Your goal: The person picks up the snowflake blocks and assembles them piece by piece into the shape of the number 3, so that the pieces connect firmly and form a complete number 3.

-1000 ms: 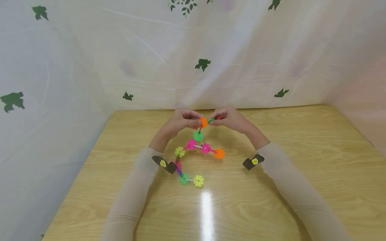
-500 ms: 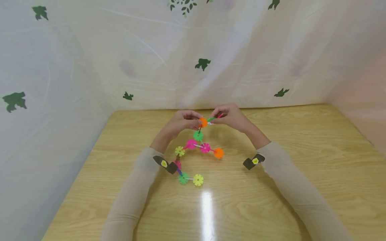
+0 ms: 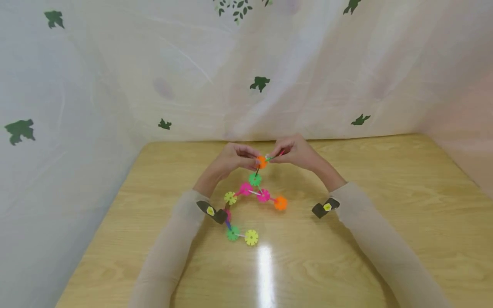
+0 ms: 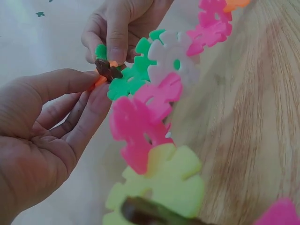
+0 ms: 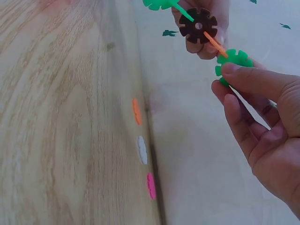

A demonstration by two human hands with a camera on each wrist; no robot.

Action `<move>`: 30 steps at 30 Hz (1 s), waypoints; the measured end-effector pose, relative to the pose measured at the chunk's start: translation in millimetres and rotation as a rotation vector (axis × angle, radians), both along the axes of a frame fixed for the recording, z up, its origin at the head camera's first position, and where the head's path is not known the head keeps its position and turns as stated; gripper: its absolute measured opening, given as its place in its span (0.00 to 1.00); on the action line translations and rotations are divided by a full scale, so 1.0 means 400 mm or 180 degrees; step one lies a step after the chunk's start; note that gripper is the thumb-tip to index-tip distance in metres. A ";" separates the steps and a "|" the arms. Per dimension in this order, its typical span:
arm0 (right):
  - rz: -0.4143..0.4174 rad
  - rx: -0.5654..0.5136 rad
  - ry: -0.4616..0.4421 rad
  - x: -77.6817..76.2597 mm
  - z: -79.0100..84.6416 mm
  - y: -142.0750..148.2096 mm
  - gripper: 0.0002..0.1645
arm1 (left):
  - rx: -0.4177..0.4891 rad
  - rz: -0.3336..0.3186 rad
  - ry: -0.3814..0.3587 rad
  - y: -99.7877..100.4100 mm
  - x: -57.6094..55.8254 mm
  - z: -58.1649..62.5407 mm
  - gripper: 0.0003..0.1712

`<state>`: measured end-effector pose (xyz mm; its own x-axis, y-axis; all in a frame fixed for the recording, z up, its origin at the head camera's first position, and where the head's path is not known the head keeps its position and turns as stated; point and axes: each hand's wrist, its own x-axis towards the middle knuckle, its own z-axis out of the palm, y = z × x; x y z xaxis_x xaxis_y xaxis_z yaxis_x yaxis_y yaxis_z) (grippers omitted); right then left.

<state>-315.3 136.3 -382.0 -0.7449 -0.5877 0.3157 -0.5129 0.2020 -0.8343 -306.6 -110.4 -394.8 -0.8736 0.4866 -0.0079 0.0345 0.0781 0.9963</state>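
A chain of colourful slotted plastic snowflake discs stretches between my arms in the head view. At its far end my left hand (image 3: 231, 163) pinches an orange disc (image 3: 263, 161) between thumb and fingers. Below that disc, a brown disc (image 5: 193, 32) joins it to a green disc (image 3: 254, 179). My right hand (image 3: 297, 151) pinches another green disc (image 5: 240, 58), its edge right at the orange disc's rim. Pink discs (image 3: 245, 188) and a yellow disc (image 4: 168, 171) continue the chain towards my left forearm.
The chain's other ends are an orange disc (image 3: 280, 203) and a yellow disc (image 3: 251, 237) over the wooden table (image 3: 327, 256). Near the table's back edge lie loose orange (image 5: 136, 111), white (image 5: 142, 150) and pink (image 5: 151, 186) discs. A pale printed cloth (image 3: 192, 77) hangs behind.
My right hand has shifted slightly left and down, bringing its green disc up to the orange one. The left hand keeps its pinch, and the chain sways a little.
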 end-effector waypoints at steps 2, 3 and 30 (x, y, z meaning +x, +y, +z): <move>0.0050 -0.0024 0.0029 0.002 -0.004 0.000 0.05 | 0.0011 0.0018 0.0011 0.002 0.005 -0.003 0.13; 0.0061 -0.0034 0.0032 0.003 -0.006 -0.001 0.05 | 0.0019 0.0025 0.0021 0.003 0.007 -0.004 0.13; -0.0047 -0.0160 0.0085 0.005 0.001 -0.001 0.05 | 0.0259 0.0138 0.0051 0.023 0.010 0.003 0.12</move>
<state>-313.2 135.8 -381.4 -0.7443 -0.5596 0.3646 -0.5325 0.1677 -0.8296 -302.7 -101.2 -393.6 -0.8936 0.4466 0.0444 0.0490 -0.0014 0.9988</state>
